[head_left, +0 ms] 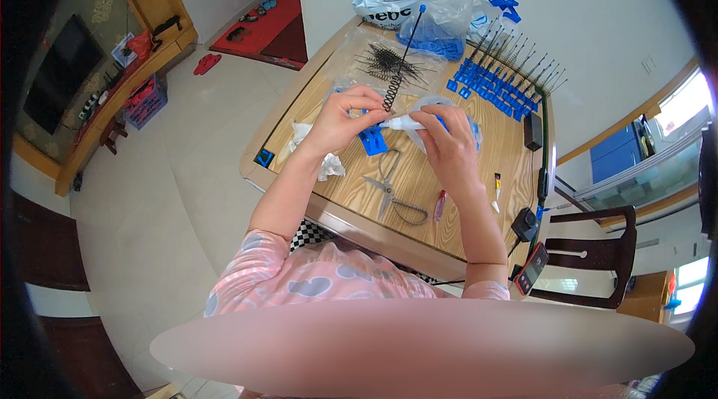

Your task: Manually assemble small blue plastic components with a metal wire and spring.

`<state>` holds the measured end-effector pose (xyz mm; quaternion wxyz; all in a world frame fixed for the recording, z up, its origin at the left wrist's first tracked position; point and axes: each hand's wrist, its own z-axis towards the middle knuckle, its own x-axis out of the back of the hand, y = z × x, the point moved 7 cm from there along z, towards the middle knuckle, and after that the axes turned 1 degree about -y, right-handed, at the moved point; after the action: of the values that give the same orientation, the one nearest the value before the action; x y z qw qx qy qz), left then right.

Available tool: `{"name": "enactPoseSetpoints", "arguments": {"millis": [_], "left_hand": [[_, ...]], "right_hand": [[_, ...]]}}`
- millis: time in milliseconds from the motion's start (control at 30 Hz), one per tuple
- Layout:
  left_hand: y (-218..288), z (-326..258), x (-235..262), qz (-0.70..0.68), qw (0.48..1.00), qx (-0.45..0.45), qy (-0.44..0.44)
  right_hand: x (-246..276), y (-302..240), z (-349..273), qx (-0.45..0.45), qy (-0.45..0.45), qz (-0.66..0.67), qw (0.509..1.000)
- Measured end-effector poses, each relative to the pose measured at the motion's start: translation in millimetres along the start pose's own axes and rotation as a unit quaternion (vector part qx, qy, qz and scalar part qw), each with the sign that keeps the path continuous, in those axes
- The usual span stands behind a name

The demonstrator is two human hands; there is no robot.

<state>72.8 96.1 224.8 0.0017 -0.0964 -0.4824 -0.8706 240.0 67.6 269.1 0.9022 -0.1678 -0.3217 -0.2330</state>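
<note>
My left hand (pixel 340 124) pinches the lower end of a black coil spring (pixel 391 94) with a thin rod and a blue tip standing up from it. At the spring's foot sits a blue plastic piece (pixel 373 142), partly hidden by my fingers. My right hand (pixel 450 143) is closed on a small white squeeze bottle (pixel 404 123), its nozzle pointing left at the join between spring and blue piece. Whether the nozzle touches is too small to tell. Behind my right hand lies a clear plastic bag (pixel 477 136) with blue pieces inside.
Scissors (pixel 386 188) lie open near the front edge, with a red tube (pixel 440 206) to their right. Black springs (pixel 389 61) are heaped on plastic sheeting. Several finished-looking blue pieces with upright rods (pixel 502 86) line the right side. Crumpled tissue (pixel 330 167) lies by my left forearm.
</note>
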Motion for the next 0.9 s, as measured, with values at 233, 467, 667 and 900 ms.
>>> {"name": "enactPoseSetpoints", "arguments": {"millis": [233, 467, 667, 900], "left_hand": [[-2.8, 0.7, 1.2, -0.01, 1.0, -0.004, 0.0], [-3.9, 2.2, 0.4, -0.032, 0.999, 0.006, -0.003], [-2.3, 3.9, -2.0, -0.034, 0.999, 0.009, -0.011], [-0.1, 5.7, -2.6, -0.038, 0.999, -0.003, -0.007]], "right_hand": [[3.6, -1.7, 0.9, -0.005, 0.003, 0.002, 1.0], [7.9, 0.6, 0.1, -0.029, 0.005, 0.024, 0.999], [11.7, 0.1, 0.9, -0.022, 0.015, 0.031, 0.999], [9.4, -1.5, 1.2, -0.003, 0.014, 0.025, 1.0]]}}
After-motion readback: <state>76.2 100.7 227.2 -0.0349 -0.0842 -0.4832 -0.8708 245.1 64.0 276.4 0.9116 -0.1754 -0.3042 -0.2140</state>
